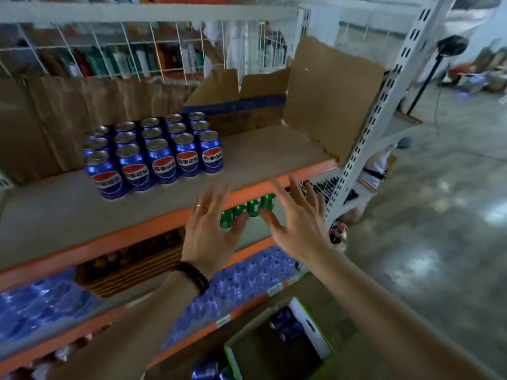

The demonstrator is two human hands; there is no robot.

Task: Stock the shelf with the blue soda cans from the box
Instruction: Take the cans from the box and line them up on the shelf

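Hands empty in front of the stocked shelf

Your left hand [210, 229] and right hand [295, 218] are both raised in front of the orange edge of the shelf [274, 149], fingers spread and straight, holding nothing. Your left hand wears a ring, with a dark bead bracelet [192, 275] at the wrist. Neither hand touches a can.

On the shelf, the blue soda cans [153, 152] stand upright in a tight block of rows, left of centre, their labels facing you. To the right of them the shelf board is bare up to an opened cardboard carton [326, 105] whose flaps stand up at the back right corner.

Below your forearms, the box [312, 327] sits on the floor with its top open; you can see a couple of blue cans lying in it at the far end, and more blue cans at the bottom edge of the view just beside it. Green cans [255, 208] show on the level under the shelf, between your two hands, and wrapped packs of water bottles [247, 278] fill the level lower down.
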